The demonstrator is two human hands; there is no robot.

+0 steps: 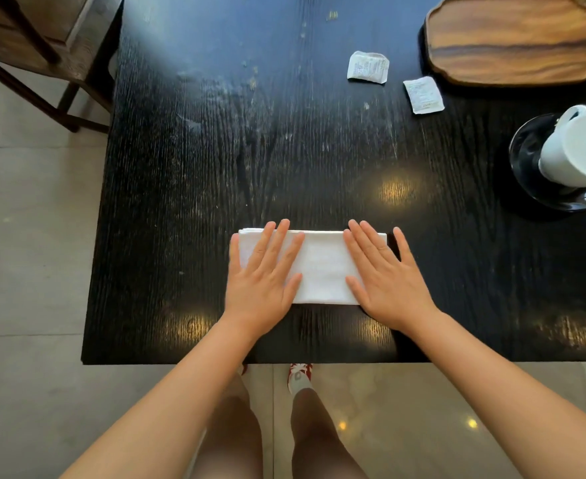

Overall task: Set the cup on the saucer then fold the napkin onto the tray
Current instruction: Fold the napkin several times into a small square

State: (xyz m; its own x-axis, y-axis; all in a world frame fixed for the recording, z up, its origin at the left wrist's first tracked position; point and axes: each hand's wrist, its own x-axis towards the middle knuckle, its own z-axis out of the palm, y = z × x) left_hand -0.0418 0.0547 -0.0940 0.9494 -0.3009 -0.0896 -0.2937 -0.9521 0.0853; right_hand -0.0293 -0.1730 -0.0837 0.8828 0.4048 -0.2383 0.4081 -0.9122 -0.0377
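Note:
A white napkin [322,267], folded into a rectangle, lies flat on the black table near its front edge. My left hand [265,271] rests palm down on the napkin's left end, fingers spread. My right hand [386,274] presses flat on its right end, fingers apart. A white cup [576,150] stands on a dark glossy saucer [526,157] at the right edge of the table. An oblong wooden tray [514,39] sits at the far right corner with nothing on it.
Two small white paper sachets [367,67] [423,95] lie left of the tray. The black table [250,133] has a worn, streaked top. A wooden chair [42,46] stands off the table's far left corner. Tiled floor and my legs show below the front edge.

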